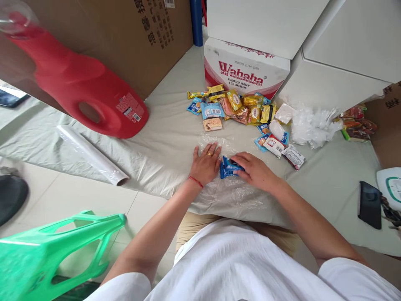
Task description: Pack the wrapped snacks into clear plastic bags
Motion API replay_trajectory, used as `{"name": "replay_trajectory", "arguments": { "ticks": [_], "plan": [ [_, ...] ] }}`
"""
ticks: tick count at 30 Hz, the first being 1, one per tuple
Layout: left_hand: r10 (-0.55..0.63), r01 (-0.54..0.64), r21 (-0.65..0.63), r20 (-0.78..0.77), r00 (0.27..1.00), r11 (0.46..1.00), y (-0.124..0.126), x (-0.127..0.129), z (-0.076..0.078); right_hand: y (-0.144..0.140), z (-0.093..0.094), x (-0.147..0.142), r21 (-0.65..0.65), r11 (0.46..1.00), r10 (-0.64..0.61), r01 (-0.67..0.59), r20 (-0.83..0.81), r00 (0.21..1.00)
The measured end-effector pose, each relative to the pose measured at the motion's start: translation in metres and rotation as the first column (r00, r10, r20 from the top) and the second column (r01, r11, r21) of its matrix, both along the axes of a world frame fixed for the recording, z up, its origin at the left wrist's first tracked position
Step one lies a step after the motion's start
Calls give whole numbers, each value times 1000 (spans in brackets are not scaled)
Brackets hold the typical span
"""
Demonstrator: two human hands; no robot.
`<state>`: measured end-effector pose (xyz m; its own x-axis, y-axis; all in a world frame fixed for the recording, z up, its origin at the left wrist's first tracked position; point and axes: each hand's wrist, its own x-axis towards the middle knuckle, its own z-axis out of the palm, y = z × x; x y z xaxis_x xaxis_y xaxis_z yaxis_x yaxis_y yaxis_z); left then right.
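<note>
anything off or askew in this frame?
The red jug lies tipped on its side on the cloth. Snack packets lie in a loose heap. Both hands press the blue packet.
</note>
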<state>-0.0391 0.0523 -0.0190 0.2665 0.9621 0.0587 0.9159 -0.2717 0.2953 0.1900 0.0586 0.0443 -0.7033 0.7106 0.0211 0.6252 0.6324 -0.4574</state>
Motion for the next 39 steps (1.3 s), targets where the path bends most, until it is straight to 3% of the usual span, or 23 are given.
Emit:
{"name": "replay_trajectory", "arguments": {
  "ticks": [4, 8, 11, 14, 18, 23, 28, 32, 34, 36, 39],
  "plan": [
    [-10, 10, -8, -7, 1000, 1000, 0, -1, 1, 13, 10, 5, -137, 990, -5, -26, -222, 975],
    [-9, 9, 3, 0, 1000, 1000, 0, -1, -1, 34, 13, 7, -404, 905, 55, -132, -197, 979],
    [-5, 5, 21, 4, 1000, 1000, 1, -1, -3, 51, 6, 5, -467, 868, 110, -171, -155, 982],
    [-6, 6, 28, 0, 1000, 1000, 1, -1, -5, 57, -5, 0, -367, 911, 174, -188, -72, 982],
    [-14, 14, 28, 6, 1000, 1000, 0, -1, -5, 47, -13, -5, -149, 986, 81, -80, 0, 997],
    [-10, 9, 31, 44, 999, 999, -1, -2, -3, 30, -15, -6, -132, 985, 108, -114, -49, 993],
    [23, -32, 49, 189, 982, 998, 3, -11, -8, 14, 0, 8, -59, 997, 40, -50, -165, 985],
    [-3, -79, 218, 354, 935, 973, 2, -27, -3, -27, 16, 35, -21, 996, 79, -89, -297, 952],
    [-50, -105, 363, 393, 918, 926, -9, -36, 5, -57, 12, 49, -27, 992, 112, -123, -268, 957],
    [-161, -57, 485, 395, 905, 872, -28, -44, 12, -86, -2, 59, -9, 995, 94, -97, -177, 980],
    [-460, 257, 496, 343, 819, 829, -66, -56, 15, -113, -27, 66, 22, 1000, 3, 0, -125, 992]
  ]
}}
